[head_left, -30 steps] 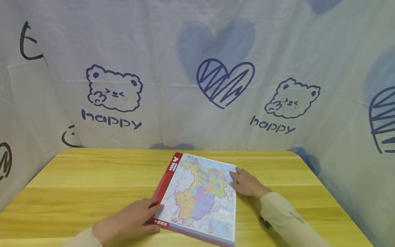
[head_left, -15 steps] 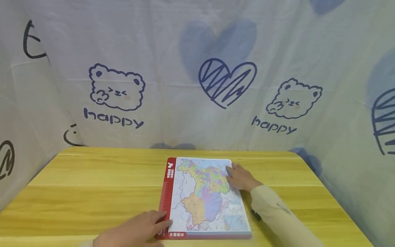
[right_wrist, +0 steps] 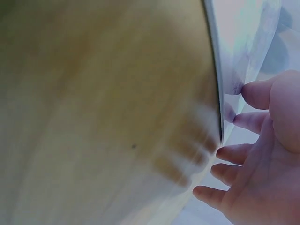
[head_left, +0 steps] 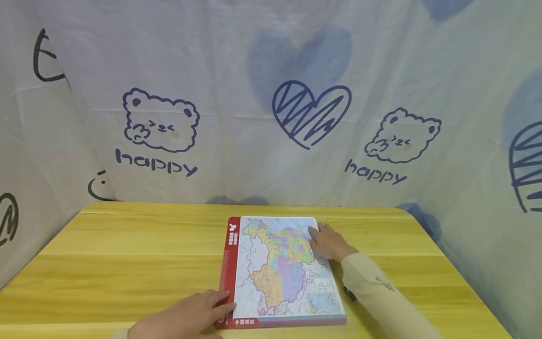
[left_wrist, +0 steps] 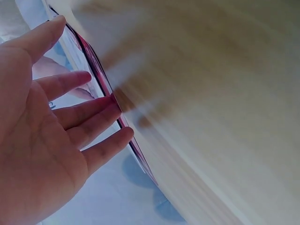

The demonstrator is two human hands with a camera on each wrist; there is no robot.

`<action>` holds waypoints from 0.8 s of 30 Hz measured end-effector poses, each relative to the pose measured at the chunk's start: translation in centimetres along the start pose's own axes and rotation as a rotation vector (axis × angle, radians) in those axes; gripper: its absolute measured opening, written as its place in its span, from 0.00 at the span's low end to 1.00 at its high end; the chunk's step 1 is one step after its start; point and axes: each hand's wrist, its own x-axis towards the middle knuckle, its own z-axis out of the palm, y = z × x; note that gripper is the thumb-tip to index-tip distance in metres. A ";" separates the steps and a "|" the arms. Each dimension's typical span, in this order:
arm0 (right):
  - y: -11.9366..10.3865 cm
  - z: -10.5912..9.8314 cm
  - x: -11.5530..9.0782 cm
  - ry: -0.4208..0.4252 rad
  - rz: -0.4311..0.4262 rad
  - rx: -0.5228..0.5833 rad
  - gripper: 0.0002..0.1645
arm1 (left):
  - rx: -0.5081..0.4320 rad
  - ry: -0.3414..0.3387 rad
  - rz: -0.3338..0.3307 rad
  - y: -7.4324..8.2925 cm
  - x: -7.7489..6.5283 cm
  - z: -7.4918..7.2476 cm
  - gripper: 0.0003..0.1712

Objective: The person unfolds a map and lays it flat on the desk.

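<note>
A map board (head_left: 279, 268) with a coloured map of China and a red strip down its left side lies flat on the wooden table, nearly square to the front edge. My left hand (head_left: 182, 314) is at its near left corner, fingertips on the red strip (head_left: 232, 254). At the upper right edge, the fingertips of my right hand (head_left: 332, 242) overlap the map. Both wrist views show extended, spread fingers: the left hand (left_wrist: 51, 122) meets the board's thin edge (left_wrist: 96, 65), and the right hand (right_wrist: 262, 154) has its fingertips along the opposite edge (right_wrist: 216, 70).
The pale yellow wooden table (head_left: 127, 254) reaches to a white cloth backdrop (head_left: 237, 155) printed with blue hearts and bear faces. Cloth also hangs at both sides. Something small and dark (head_left: 349, 294) shows under the right sleeve (head_left: 377, 287).
The map board has turned from a slant to nearly straight, its near end swinging right. My left hand has moved slightly right and nearer, my right hand slightly left. The last half second shows almost no movement.
</note>
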 end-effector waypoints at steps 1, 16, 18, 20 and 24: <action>0.0 0.0 0.0 -0.001 -0.001 -0.006 0.30 | 0.000 0.001 -0.005 0.0 0.0 0.0 0.39; -0.1 -0.4 -0.6 0.010 -0.025 0.001 0.31 | -0.181 0.014 -0.099 0.0 0.0 -1.4 0.37; -0.2 -0.5 -0.7 0.024 -0.046 -0.007 0.32 | -0.234 0.022 -0.128 0.0 0.0 -1.8 0.36; -0.3 -0.6 -0.9 0.039 -0.067 -0.020 0.33 | -0.227 0.045 -0.128 0.0 0.1 -2.1 0.36; -0.7 -1.0 -1.5 0.082 -0.116 -0.034 0.33 | -0.152 0.135 -0.099 -0.1 0.6 -2.5 0.41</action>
